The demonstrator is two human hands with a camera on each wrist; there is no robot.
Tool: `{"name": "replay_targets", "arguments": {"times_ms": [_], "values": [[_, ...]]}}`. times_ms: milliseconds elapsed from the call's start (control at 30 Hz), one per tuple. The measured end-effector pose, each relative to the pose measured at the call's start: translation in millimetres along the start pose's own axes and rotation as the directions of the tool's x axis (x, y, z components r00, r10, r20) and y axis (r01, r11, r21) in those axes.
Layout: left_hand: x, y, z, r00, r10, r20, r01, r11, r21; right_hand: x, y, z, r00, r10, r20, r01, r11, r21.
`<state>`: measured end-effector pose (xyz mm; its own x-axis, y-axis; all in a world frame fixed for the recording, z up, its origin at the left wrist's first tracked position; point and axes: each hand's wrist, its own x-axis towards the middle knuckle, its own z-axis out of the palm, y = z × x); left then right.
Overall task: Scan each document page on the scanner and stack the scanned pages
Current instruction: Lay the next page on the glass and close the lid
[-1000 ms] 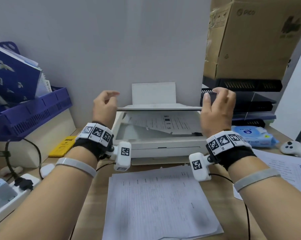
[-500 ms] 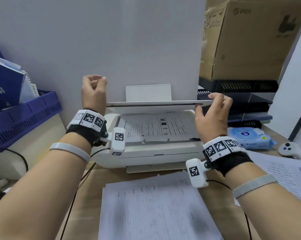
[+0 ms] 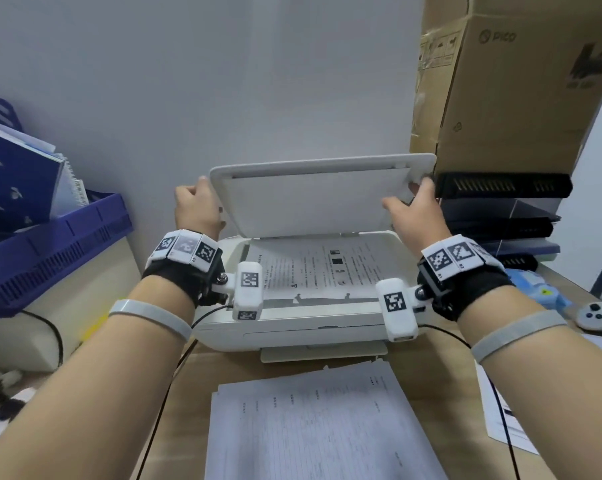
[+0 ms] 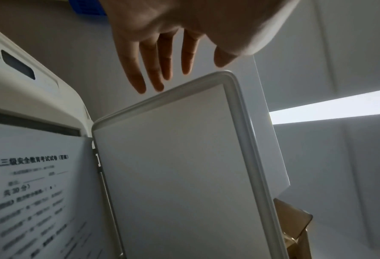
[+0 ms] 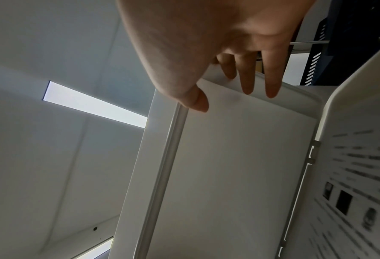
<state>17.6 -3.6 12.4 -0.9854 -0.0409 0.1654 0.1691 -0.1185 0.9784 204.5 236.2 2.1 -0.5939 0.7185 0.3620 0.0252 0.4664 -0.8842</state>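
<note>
head / scanner: white scanner (image 3: 292,327) sits on the wooden desk (image 3: 431,382), against the wall.
head / lid: lid (image 3: 313,199) is raised, tilted up toward the wall, underside facing the camera.
head / page: printed page (image 3: 313,268) lies flat on the glass under the raised lid.
head / left hand: left hand (image 3: 197,211) is at the lid's left edge, fingers loosely curled; cannot tell whether they touch it.
head / right hand: right hand (image 3: 415,211) is on the lid's right front corner, thumb on the underside.
head / stack: paper stack (image 3: 320,427) lies on the desk in front of the scanner; more sheets (image 3: 507,410) at right.
head / surroundings: blue tray (image 3: 50,244) at left, cardboard box (image 3: 500,81) upper right, white controller (image 3: 597,315) at right.
left wrist / fingers: fingers (image 4: 140,70) are straight, slightly spread, beside the lid's side edge, no grip visible.
left wrist / page: the page shows on the glass, lower left.
right wrist / fingers: fingers (image 5: 271,77) lie extended against the lid's underside, thumb on its front rim; flat contact, no pinch.
</note>
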Motion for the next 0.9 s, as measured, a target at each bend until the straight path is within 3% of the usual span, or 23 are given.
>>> {"name": "replay_targets", "arguments": {"times_ms": [67,167,333,433,600,800,900], "values": [[-3,-1,8,0.996,-0.022,0.085,0.023,1.000,-0.007,3,-3,0,0.998,-0.013,0.069,0.015,0.999,-0.028],[-1,1,21,0.985,0.035,0.168,-0.049,0.995,0.083,5,1,2,0.993,-0.029,0.116,0.042,0.993,-0.111],[14,-7,43,0.952,0.049,0.303,-0.135,0.953,0.272,7,23,4,0.979,0.080,0.185,-0.013,0.941,-0.337],[14,-10,58,0.933,-0.001,0.360,-0.139,0.921,0.363,6,36,5,0.930,0.217,0.297,-0.054,0.879,-0.473],[13,-29,69,0.902,-0.131,0.412,-0.108,0.855,0.507,7,51,7,0.909,0.280,0.308,-0.084,0.848,-0.523],[4,-30,64,0.881,-0.233,0.412,-0.135,0.711,0.691,0,54,6,0.906,0.282,0.317,-0.083,0.851,-0.518],[-14,-25,56,0.856,-0.298,0.423,-0.197,0.568,0.799,-11,54,2,0.906,0.273,0.325,-0.077,0.859,-0.506]]}}
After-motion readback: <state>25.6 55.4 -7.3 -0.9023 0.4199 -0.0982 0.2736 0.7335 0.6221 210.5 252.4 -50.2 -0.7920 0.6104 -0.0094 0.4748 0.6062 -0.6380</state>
